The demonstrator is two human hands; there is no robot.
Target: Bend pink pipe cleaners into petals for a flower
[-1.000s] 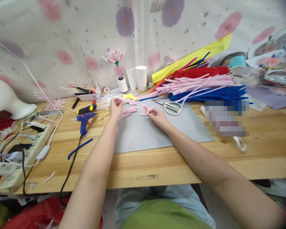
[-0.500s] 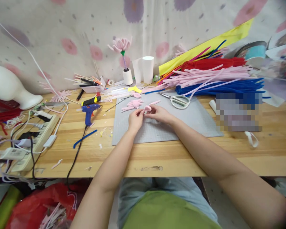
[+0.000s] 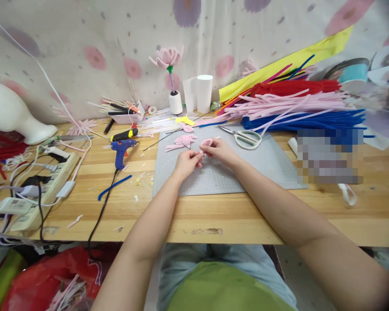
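Note:
A pink pipe cleaner point(image 3: 206, 142), bent into a small loop, is held over the grey cutting mat point(image 3: 227, 183). My right hand point(image 3: 219, 151) pinches the loop between thumb and fingers. Close by on the left, the fingertips of my left hand point(image 3: 188, 163) are closed on the lower end of the same pipe cleaner; the exact grip is too small to see. Just beyond my left hand lies a bundle of pink pipe cleaner pieces point(image 3: 184, 141). Scissors point(image 3: 246, 139) rest on the mat beyond my right hand.
Left of the mat stand a blue glue gun point(image 3: 119, 154) with its cord, a blue pipe cleaner point(image 3: 115, 187) and a power strip point(image 3: 48, 194). Behind are a pink flower point(image 3: 168, 58) in a white holder and piles of pink point(image 3: 288, 105) and blue pipe cleaners point(image 3: 304, 121).
My left hand has shifted slightly down, its fingertips now at the loop's lower end. The loop has turned and shows wider in my right hand. The view has shifted slightly.

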